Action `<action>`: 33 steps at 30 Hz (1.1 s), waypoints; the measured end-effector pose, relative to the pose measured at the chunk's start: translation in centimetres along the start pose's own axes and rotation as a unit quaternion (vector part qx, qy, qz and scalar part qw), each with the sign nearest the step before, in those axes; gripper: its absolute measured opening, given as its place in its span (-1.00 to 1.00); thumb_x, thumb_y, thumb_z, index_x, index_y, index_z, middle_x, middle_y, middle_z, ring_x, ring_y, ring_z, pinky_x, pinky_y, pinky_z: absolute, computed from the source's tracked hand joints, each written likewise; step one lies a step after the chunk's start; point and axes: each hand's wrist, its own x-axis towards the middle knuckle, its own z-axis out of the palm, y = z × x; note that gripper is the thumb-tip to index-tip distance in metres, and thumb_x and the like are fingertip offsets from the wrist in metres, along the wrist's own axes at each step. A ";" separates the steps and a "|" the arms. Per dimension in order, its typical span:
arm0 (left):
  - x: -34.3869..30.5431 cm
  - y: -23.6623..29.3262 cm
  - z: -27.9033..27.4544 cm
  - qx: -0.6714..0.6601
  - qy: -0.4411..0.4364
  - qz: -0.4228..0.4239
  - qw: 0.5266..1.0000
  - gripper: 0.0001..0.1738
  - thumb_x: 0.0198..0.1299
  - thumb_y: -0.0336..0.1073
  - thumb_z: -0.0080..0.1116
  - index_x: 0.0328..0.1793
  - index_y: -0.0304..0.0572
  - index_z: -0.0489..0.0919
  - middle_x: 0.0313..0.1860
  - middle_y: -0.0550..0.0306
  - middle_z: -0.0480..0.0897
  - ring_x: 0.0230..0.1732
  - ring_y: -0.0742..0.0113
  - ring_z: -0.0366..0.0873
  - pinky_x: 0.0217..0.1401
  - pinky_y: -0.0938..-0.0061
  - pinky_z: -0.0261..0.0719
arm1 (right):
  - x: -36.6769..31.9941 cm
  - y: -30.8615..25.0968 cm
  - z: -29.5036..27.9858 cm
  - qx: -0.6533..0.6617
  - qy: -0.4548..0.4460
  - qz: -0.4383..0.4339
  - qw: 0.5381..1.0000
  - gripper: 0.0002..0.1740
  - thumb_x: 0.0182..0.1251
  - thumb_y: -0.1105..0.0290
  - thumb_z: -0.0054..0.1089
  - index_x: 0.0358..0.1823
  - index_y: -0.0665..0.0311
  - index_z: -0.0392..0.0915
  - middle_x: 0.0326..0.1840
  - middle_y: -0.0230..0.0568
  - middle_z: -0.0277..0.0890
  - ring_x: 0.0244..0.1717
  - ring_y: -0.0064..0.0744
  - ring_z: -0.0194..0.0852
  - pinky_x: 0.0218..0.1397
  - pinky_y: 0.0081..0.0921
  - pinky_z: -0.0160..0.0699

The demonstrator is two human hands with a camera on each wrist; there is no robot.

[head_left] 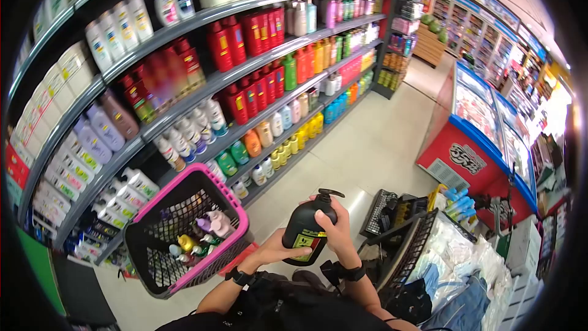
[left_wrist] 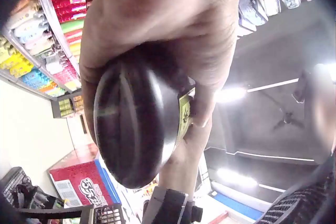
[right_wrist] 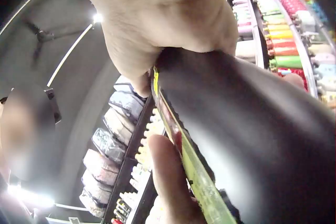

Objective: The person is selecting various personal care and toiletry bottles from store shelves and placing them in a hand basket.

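A black pump bottle (head_left: 301, 217) with a green and yellow label (head_left: 306, 244) is held up in front of the body in the head view. My left hand (head_left: 274, 250) grips it low on its side, thumb across the label. My right hand (head_left: 337, 230) holds it near the shoulder, just under the black pump head (head_left: 331, 192). In the left wrist view the dark rounded base (left_wrist: 131, 124) faces the camera below the left palm. The bottle's smooth side (right_wrist: 257, 129) fills much of the right wrist view, with the label seen edge-on.
A black shopping basket with a pink rim (head_left: 236, 196) stands at left, holding several bottles (head_left: 218, 224). Shelves of red bottles (head_left: 226, 43) and other toiletries line the left. A red and blue chest freezer (head_left: 453, 150) and a crate of plastic-wrapped clothes (head_left: 450, 251) stand at right.
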 end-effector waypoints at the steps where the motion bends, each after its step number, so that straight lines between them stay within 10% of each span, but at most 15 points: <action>1: 1.2 0.0 0.7 0.005 -0.012 0.001 1.000 -0.44 0.10 -0.21 0.43 0.18 -0.31 0.53 -0.01 0.10 0.65 -0.02 0.40 0.56 0.08 0.47 0.53 | -0.2 -0.3 -1.2 0.029 0.028 0.003 0.999 -0.57 0.32 0.30 0.19 0.11 0.43 0.41 0.00 0.07 0.58 -0.02 -0.27 0.59 0.08 -0.40 0.57; 14: 17.9 1.5 4.1 0.030 -0.169 -0.031 0.985 -0.41 0.10 -0.17 0.43 0.19 -0.32 0.50 -0.02 0.13 0.65 -0.03 0.45 0.55 0.07 0.49 0.52 | 3.9 -1.0 -14.0 0.064 0.224 0.004 0.972 -0.61 0.31 0.39 0.16 0.09 0.48 0.46 -0.04 -0.07 0.62 -0.07 -0.43 0.55 0.07 -0.52 0.53; 23: 37.9 3.1 -2.3 0.045 -0.233 -0.016 0.971 -0.44 0.09 -0.15 0.44 0.15 -0.29 0.55 -0.03 0.16 0.66 -0.03 0.46 0.56 0.08 0.50 0.52 | 19.8 0.3 -22.7 -0.120 0.280 -0.015 0.952 -0.61 0.35 0.33 0.13 0.10 0.43 0.45 -0.03 -0.04 0.60 -0.04 -0.36 0.58 0.06 -0.46 0.57; 33: 54.7 6.9 -8.2 0.006 -0.272 -0.029 0.962 -0.45 0.07 -0.16 0.44 0.14 -0.28 0.56 -0.03 0.15 0.66 -0.04 0.46 0.56 0.07 0.50 0.51 | 35.0 -0.5 -29.5 -0.041 0.243 -0.005 0.969 -0.49 0.27 0.38 0.21 0.23 0.36 0.36 0.10 -0.10 0.54 0.06 -0.45 0.50 0.18 -0.49 0.45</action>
